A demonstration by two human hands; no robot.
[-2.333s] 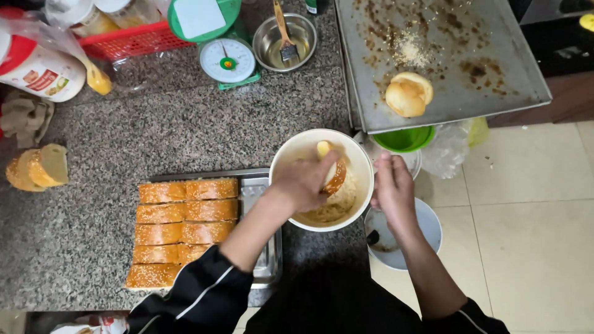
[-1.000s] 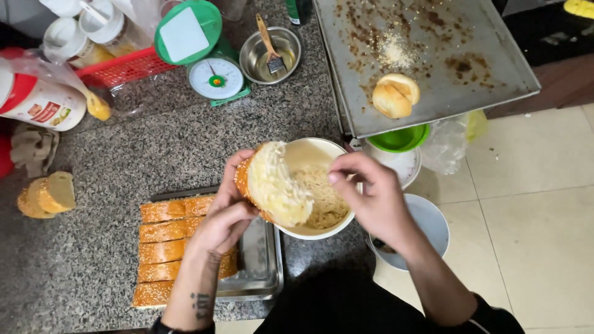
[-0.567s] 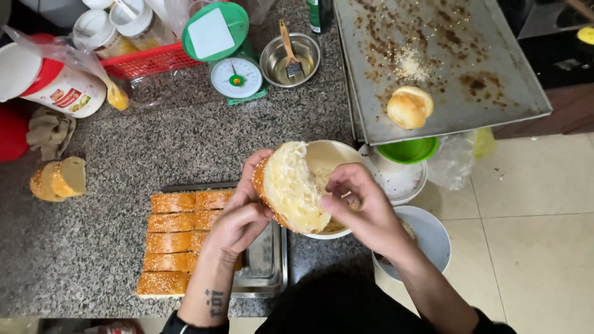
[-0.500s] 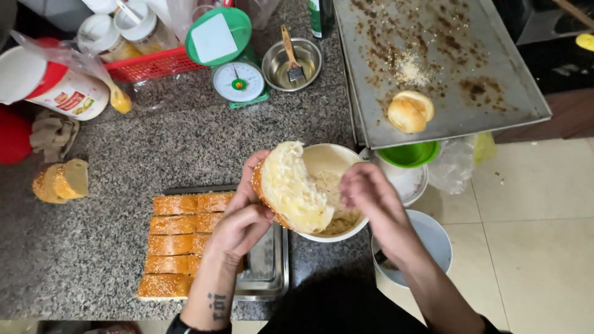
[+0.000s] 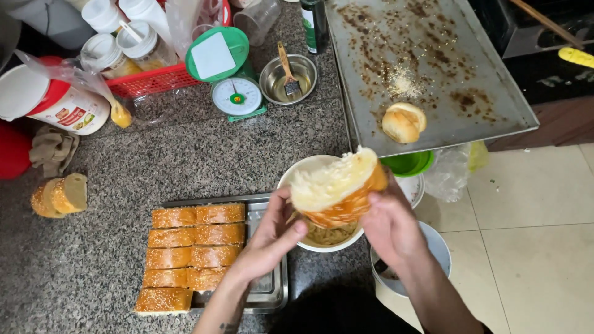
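Both hands hold a cut round bun (image 5: 337,188) over a white bowl (image 5: 296,175) with brownish filling in it. The bun's pale, spread-covered cut face points up and away from me. My left hand (image 5: 269,238) grips its near left edge. My right hand (image 5: 390,226) supports its right side and crust. Left of the bowl, a metal tray (image 5: 271,291) carries rows of sesame-topped bread pieces (image 5: 192,253).
A large stained baking sheet (image 5: 445,68) at the upper right holds one bun (image 5: 403,122). A green kitchen scale (image 5: 228,74), a small steel bowl with a brush (image 5: 288,75), jars, a red basket and bread slices (image 5: 59,195) stand on the granite counter. More bowls (image 5: 433,247) sit to the right.
The bun came up out of the bowl in my left hand. My right hand has now taken hold of its right side, and the bun has tilted so that its cut face points upward.
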